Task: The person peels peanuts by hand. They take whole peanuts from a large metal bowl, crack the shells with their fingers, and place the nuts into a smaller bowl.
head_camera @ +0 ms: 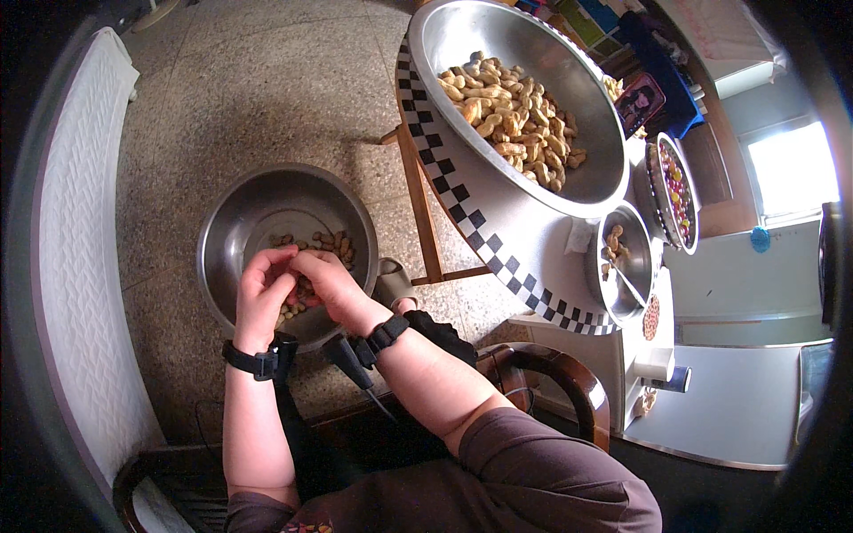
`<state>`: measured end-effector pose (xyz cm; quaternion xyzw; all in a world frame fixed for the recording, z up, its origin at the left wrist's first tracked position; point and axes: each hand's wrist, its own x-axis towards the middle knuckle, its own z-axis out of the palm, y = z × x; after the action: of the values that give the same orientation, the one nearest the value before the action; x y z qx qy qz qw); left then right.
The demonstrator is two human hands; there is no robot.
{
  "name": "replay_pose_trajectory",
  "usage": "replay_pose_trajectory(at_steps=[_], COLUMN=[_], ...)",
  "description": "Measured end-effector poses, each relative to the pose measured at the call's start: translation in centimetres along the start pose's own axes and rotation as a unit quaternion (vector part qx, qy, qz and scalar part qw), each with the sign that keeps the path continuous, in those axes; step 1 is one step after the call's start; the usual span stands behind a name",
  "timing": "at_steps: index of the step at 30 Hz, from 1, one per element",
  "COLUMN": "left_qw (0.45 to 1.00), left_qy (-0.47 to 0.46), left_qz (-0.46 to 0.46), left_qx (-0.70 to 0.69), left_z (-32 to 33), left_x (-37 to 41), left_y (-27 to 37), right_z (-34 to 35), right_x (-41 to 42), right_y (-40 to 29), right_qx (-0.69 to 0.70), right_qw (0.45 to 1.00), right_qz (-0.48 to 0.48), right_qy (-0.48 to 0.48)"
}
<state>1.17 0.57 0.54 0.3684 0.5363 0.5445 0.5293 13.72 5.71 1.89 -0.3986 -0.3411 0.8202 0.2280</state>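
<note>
My left hand (264, 293) and my right hand (328, 283) meet at the fingertips above a metal basin (223, 220) low in front of me. Whether a peanut is between the fingers cannot be made out. Peanuts in the shell (343, 245) and paler pieces (290, 311) lie in the basin, partly hidden by my hands. On the round table to the right, a large steel bowl (460, 26) holds a heap of unshelled peanuts (526, 120).
The table has a checkered edge (460, 193) and a wooden leg (421, 200). A smaller metal bowl (641, 246) with a few peanuts and a dish of red and yellow fruit (678, 193) stand beyond. A wooden chair arm (580, 373) curves at my right, a white quilted surface (80, 220) at far left.
</note>
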Motion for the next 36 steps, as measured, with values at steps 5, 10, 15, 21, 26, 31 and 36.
replay_pose_trajectory(at_steps=[5, 10, 15, 21, 26, 31, 36], left_qw=[1.000, 0.999, 0.997, 0.979, 0.955, 0.985, 0.986], left_qy=[-0.003, 0.013, 0.008, 0.116, 0.111, 0.120, 0.100], left_qz=[-0.019, -0.036, -0.075, -0.013, 0.004, -0.047, 0.082], left_qx=[0.005, -0.020, -0.022, -0.168, -0.275, -0.111, 0.102], left_z=[-0.2, 0.5, 0.8, 0.6, -1.4, -1.4, -1.2], left_x=[-0.1, -0.2, 0.1, -0.7, 0.2, 0.3, 0.1], left_y=[0.1, 0.0, 0.3, 1.1, -0.3, -0.3, 0.8], right_z=[-0.3, 0.5, 0.4, 1.9, 0.7, 0.0, 1.1], right_x=[0.4, 0.2, -0.7, -2.0, -0.6, 0.4, -0.2], right_y=[-0.1, 1.0, 0.2, -2.5, -2.2, -0.5, -1.0], right_qx=[-0.036, 0.067, 0.084, 0.123, 0.197, 0.191, 0.111], right_qw=[0.999, 0.995, 0.996, 0.991, 0.980, 0.981, 0.994], right_qz=[0.025, -0.044, -0.027, 0.053, 0.008, -0.019, -0.017], right_qy=[0.009, 0.060, 0.031, 0.029, 0.029, -0.014, 0.015])
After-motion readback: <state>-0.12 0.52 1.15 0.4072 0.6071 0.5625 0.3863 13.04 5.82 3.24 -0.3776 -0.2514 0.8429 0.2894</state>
